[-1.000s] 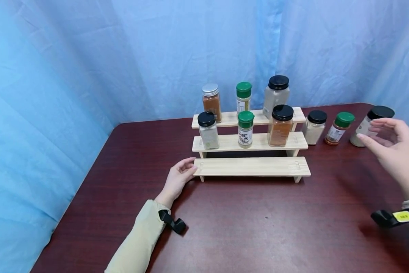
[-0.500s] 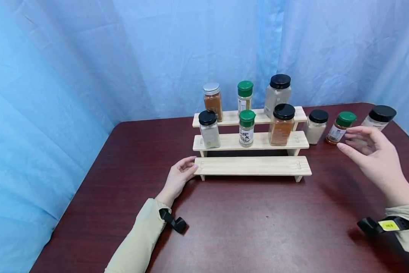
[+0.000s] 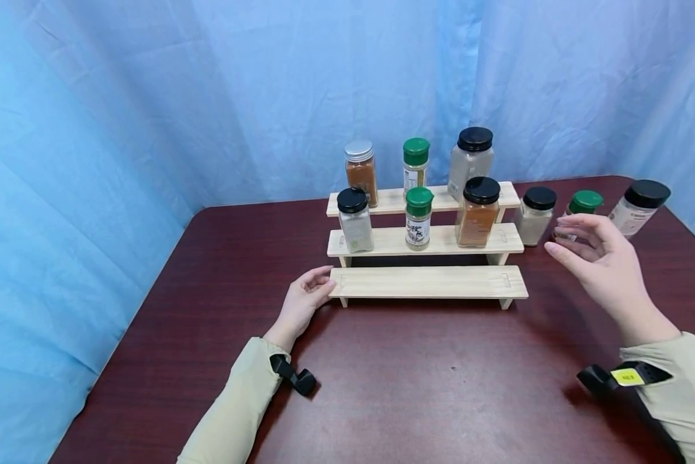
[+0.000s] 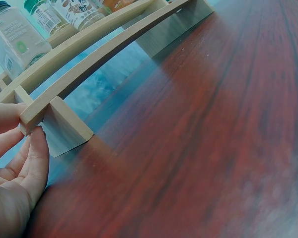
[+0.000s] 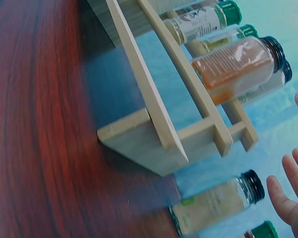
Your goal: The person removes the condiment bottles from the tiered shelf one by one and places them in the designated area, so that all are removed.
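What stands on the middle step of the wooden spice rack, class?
On the rack's middle step stand three jars: a black-lidded pale one, a green-lidded one and a black-lidded orange one. They cover parts of the top step's jars.

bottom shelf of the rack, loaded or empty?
Empty: the bottom shelf shows bare wood; jars stand only on the two upper tiers.

Six jars stand on the rack [image 3: 428, 282] (upper two steps), three jars right of it.
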Tool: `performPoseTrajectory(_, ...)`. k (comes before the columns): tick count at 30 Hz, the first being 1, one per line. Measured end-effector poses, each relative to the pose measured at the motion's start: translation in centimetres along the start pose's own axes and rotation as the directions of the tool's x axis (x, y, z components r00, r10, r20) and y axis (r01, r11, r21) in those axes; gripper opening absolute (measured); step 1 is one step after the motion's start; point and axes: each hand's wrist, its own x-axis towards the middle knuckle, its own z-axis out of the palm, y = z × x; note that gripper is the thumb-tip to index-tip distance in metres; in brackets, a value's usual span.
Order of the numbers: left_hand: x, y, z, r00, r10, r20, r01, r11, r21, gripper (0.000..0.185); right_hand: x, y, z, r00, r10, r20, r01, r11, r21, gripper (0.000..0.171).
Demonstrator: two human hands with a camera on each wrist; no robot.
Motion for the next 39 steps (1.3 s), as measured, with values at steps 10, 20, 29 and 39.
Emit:
performPoseTrajectory(10,0.1,0.1,0.1,1.000,-0.001,0.006,0.001,1.000,-0.002,0.043,0.4,-7.4,3.3,1.000,-0.031,0.001,0.031,0.998,0.060,0.047)
performPoseTrajectory(20,0.1,0.0,0.0,1.000,0.002,0.009,-0.002,1.000,0.006,0.043,1.9,-8.6,4.7,0.997,-0.024,0.071,0.023,0.999,0.024,0.057)
performPoseTrajectory(29,-0.1,0.0,0.0,1.000,-0.007,0.001,0.007,1.000,0.003,0.042,2.9,-8.6,5.9,0.991,-0.009,0.132,0.013,0.999,-0.030,0.068)
performPoseTrajectory(39,-0.1,0.1,0.0,1.000,-0.009,0.001,0.009,1.000,-0.002,0.042,3.4,-9.2,6.5,0.983,-0.016,0.181,0.023,0.999,-0.036,0.069)
